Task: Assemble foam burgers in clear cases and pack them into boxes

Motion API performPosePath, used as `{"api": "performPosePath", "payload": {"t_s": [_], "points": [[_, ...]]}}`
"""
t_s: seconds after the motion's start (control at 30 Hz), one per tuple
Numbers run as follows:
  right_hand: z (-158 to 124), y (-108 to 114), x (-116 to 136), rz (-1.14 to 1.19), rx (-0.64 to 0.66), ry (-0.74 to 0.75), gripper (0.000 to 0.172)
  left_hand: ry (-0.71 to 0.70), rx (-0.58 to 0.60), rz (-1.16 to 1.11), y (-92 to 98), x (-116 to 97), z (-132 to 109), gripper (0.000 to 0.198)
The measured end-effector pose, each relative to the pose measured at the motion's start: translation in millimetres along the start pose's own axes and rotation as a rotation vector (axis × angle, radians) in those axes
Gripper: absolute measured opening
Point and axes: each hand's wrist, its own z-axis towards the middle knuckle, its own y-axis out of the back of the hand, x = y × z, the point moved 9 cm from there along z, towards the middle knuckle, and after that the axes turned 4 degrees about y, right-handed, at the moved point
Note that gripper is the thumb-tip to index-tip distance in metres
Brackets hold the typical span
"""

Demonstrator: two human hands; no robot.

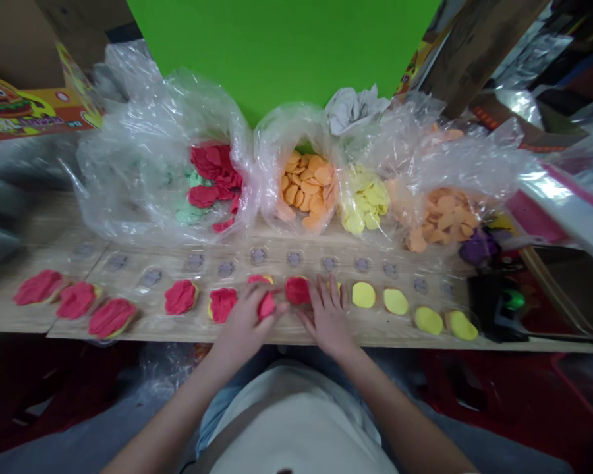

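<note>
A: Nearest first. Left hand (242,322) is curled, thumb + fingertips pinched on a soft red ruffled piece (267,307), right over the front row of the clear plastic blister tray (197,322).

B: And the right hand (329,319)?

A: Flat, fingers spread, nothing held. The tips rest on the tray, index against a second red piece (297,289) that sits in its pocket.

B: Tips for this bit?

A: IMO a light pinch, since the stuff looks squashy. Centre the red over the yellow underneath. Some of the red-topped stacks (111,317) to the left show a yellow edge on one side. The flat hand works well as a brace, bc thin plastic prob slides on the pale wooden table (10,316).

B: What's right of the hands?

A: Four bare round yellow discs (364,295) in pockets, no red on them yet.

B: Further back?

A: A row of small grey pieces (258,255) in the rear pockets, apart from the front row. Behind that are clear plastic bags: one w/ red and green pieces (212,168), one w/ orange discs (306,184), one w/ yellow discs (366,201), and another w/ orange pieces at far right (442,214). The red bag is left of centre, so I'd judge the left-hand reach the shorter one. A flat green panel (286,46) stands at the very back.
</note>
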Motion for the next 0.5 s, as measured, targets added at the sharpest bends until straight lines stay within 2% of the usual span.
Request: {"api": "performPosePath", "payload": {"t_s": [0.03, 0.1, 0.13, 0.2, 0.27, 0.33, 0.4, 0.5], "points": [[-0.5, 4.8, -0.9, 0.041, -0.027, 0.0, 0.062, 0.104, 0.005, -0.278, 4.7, 6.1, 1.0, 0.035], [-0.6, 20.7, -1.0, 0.173, -0.121, -0.031, 0.058, 0.296, 0.078, -0.805, -3.7, 12.2, 1.6, 0.042], [0.2, 28.9, 0.9, 0.271, -0.162, -0.049, 0.054, 0.362, 0.122, -1.009, -12.5, 10.1, 2.0, 0.044], [4.7, 40.0, 10.7, 0.478, -0.179, -0.055, 0.049, 0.431, 0.178, -1.261, -30.1, 1.6, 4.7, 0.043], [10.9, 46.0, 22.7, 0.601, -0.15, -0.04, 0.044, 0.433, 0.173, -1.368, -43.7, -6.2, 9.5, 0.039], [15.2, 51.3, 24.4, 0.657, -0.171, -0.06, 0.035, 0.391, 0.188, -1.406, -54.6, -14.4, 14.0, 0.038], [16.0, 51.8, 14.4, 0.765, -0.211, -0.123, 0.027, 0.345, 0.225, -1.403, -61.9, -20.3, 16.5, 0.037], [13.0, 37.6, -5.9, 1.02, -0.17, -0.25, 0.024, 0.309, 0.272, -1.31, -66.0, -20.3, 17.3, 0.036]]}}
